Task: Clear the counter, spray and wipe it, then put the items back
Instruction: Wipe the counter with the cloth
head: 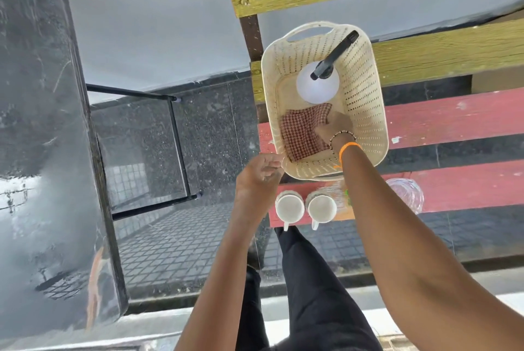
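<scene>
A cream perforated basket (365, 112) stands on a red and yellow slatted bench (453, 121). Inside it a white spray bottle (317, 89) with a black nozzle stands upright, and a red checked cloth (300, 129) lies on the basket floor. My right hand (334, 126) reaches into the basket and rests on the cloth, fingers closing on it. My left hand (262, 172) hovers loosely curled at the basket's near left rim, holding nothing. Two white mugs (289, 207) (321, 207) sit on the bench's near edge, below the basket.
A dark glossy counter (42, 152) runs down the left side. A black metal frame with glass (158, 152) stands between counter and bench. A clear glass item (408, 194) sits on the bench right of my forearm. Tiled floor lies below.
</scene>
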`<control>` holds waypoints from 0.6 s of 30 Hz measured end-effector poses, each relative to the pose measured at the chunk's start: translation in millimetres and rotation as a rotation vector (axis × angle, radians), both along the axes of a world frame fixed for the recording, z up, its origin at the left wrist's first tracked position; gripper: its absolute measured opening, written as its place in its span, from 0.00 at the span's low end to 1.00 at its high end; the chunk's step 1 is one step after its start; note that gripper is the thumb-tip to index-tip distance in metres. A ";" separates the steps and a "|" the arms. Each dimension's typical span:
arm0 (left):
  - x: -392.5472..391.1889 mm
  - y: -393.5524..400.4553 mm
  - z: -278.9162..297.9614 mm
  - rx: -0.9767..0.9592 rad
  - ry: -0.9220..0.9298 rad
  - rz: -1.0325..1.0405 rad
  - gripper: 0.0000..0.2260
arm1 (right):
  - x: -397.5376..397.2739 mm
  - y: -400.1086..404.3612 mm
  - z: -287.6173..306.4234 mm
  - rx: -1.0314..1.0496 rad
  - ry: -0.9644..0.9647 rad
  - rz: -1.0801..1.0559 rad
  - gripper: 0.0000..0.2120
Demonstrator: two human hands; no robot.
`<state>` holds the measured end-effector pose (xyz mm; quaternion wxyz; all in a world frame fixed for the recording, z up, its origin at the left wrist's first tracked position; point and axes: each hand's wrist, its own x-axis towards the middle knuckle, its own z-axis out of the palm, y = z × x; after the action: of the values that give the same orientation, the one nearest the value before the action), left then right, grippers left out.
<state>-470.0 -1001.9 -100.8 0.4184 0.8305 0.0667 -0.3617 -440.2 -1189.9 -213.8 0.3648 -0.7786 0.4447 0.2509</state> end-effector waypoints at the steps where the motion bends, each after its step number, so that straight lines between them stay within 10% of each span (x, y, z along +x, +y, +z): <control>1: -0.6 2.7 1.6 -0.013 0.014 0.017 0.10 | 0.4 3.5 10.1 0.010 -0.081 0.006 0.15; 10: -4.2 42.9 34.7 -0.714 0.298 0.357 0.18 | -48.6 111.4 158.2 -0.048 -0.660 0.304 0.08; 14: -14.2 108.2 52.7 -0.890 0.318 0.607 0.18 | -62.5 187.7 196.8 0.142 -0.612 0.687 0.06; 18: -37.0 200.1 63.5 -0.981 0.259 0.786 0.17 | -70.1 258.9 215.9 0.260 -0.641 0.602 0.09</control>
<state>-507.0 -801.7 -37.3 0.8395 0.4059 0.2428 -0.2673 -510.3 -931.0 2.1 0.4894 -0.8593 0.0282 0.1459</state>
